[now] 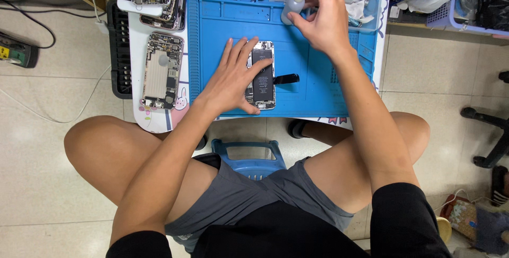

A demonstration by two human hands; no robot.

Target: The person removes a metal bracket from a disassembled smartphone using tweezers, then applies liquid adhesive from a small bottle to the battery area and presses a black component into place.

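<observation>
Head view: left hand [233, 78] spread flat on the opened phone [262, 75]; right hand [323, 19], at one o'clock, pinches a small squeeze bottle [292, 8] — oversqueezing could flood the board.

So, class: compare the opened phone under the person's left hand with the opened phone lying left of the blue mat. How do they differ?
The phone on the blue mat shows a black battery; the phone left of the mat shows bare silver metal. The first lies on the blue mat under the left hand; the second rests untouched on the white tabletop. Both lie flat, open side up.
</observation>
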